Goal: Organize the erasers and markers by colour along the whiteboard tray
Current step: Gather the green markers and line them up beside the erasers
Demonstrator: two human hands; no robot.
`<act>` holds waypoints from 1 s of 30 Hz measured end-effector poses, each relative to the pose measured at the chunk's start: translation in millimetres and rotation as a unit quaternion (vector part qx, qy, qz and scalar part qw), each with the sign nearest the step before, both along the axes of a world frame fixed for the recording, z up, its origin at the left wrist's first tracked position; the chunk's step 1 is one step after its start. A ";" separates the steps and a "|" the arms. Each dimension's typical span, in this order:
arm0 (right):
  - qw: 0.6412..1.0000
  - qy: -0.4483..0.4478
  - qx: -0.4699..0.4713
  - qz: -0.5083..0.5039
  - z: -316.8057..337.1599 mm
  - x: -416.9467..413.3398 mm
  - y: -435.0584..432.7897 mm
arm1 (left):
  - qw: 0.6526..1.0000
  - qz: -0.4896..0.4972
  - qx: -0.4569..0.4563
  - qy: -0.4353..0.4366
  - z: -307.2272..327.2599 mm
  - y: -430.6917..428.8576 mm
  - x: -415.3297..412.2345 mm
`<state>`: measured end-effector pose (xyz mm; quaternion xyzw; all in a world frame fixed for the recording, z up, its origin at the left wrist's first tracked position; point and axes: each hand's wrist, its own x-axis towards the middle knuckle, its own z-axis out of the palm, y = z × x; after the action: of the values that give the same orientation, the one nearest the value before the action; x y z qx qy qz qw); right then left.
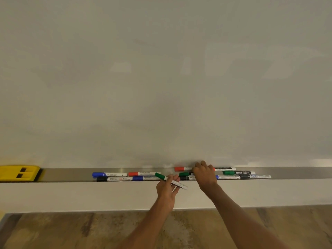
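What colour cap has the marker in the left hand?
Green cap on the marker, head view.

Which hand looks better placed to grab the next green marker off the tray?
Right. The right hand is over the black-barrelled green marker, while the left hand grips the white-barrelled green marker.

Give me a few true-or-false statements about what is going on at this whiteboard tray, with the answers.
1. The left hand holds a green-capped marker. True.
2. The yellow eraser lies at the right end of the tray. False: it lies at the left end.
3. The right hand reaches onto the markers lying in the tray. True.
4. The whiteboard is covered in writing. False: no writing shows on it.
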<state>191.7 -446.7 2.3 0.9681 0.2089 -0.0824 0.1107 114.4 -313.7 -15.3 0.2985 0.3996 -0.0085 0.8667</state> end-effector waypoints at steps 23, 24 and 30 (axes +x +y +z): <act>0.995 0.048 0.049 0.078 -0.1 0.4 44.8 | 1.000 -0.004 -0.011 0.018 -6.4 15.8 -4.5; 0.994 0.040 0.052 0.082 -0.8 0.4 44.1 | 1.000 -0.005 -0.012 0.019 -6.6 16.3 -4.8; 0.993 0.038 0.065 0.089 -0.7 -0.9 42.3 | 1.000 -0.005 -0.019 0.019 -6.9 17.5 -5.8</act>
<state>190.8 -404.3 1.6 0.9470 0.3034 -0.0951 0.0462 108.5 -296.2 -22.2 0.2836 0.4139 -0.0259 0.8646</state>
